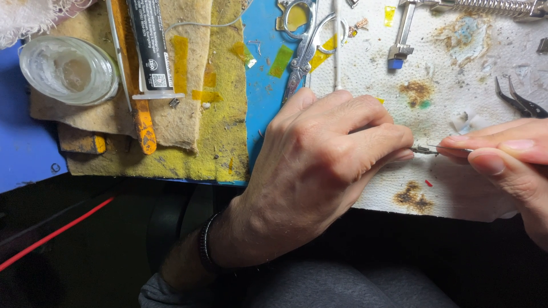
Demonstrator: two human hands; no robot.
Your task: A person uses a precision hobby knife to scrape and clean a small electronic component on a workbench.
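My left hand [319, 165] pinches a tiny metal piece [423, 150] over the stained paper towel [456, 85]. My right hand [508, 162] grips a thin wire [454, 149], which lies horizontal with its tip meeting the piece from the right. Scissors [302, 45] lie well apart.

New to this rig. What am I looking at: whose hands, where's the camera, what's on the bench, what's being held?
There is no machine: a person works with two bare hands, filmed by one head-worn camera looking down. The left hand and right hand meet over a stained white paper towel, pinching a thin metal wire with a small metal fitting between their fingers. Nearby lie silver scissors, small black pliers, a black syringe-like tube, a clear glass jar and a worn yellow-stained cloth on a blue mat.
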